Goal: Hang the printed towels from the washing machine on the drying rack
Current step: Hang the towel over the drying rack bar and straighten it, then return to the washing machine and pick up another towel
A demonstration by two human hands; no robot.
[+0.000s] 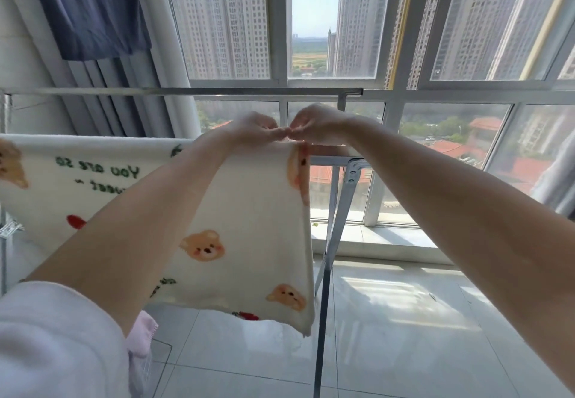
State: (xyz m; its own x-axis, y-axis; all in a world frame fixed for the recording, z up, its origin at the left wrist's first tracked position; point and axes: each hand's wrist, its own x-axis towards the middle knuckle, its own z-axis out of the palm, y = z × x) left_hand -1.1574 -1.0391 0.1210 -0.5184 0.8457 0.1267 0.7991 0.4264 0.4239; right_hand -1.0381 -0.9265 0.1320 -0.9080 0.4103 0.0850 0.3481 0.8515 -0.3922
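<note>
Printed towel (249,226), soft cream rectangle over metal rack (351,173), pinched by left hand (255,130), right hand (317,127)

Printed towel (249,226): cream ground, tan bear faces with pink cheeks, red strawberries, dark green lettering. Drying rack (334,226): silver-grey metal. Hanging garment (93,8), far left: slate blue. Curtain (130,95) beneath it: grey. Sleeve (53,341), near left: pale pink. Floor (389,320): glossy white tiles. Window frame (280,83): white.
</note>
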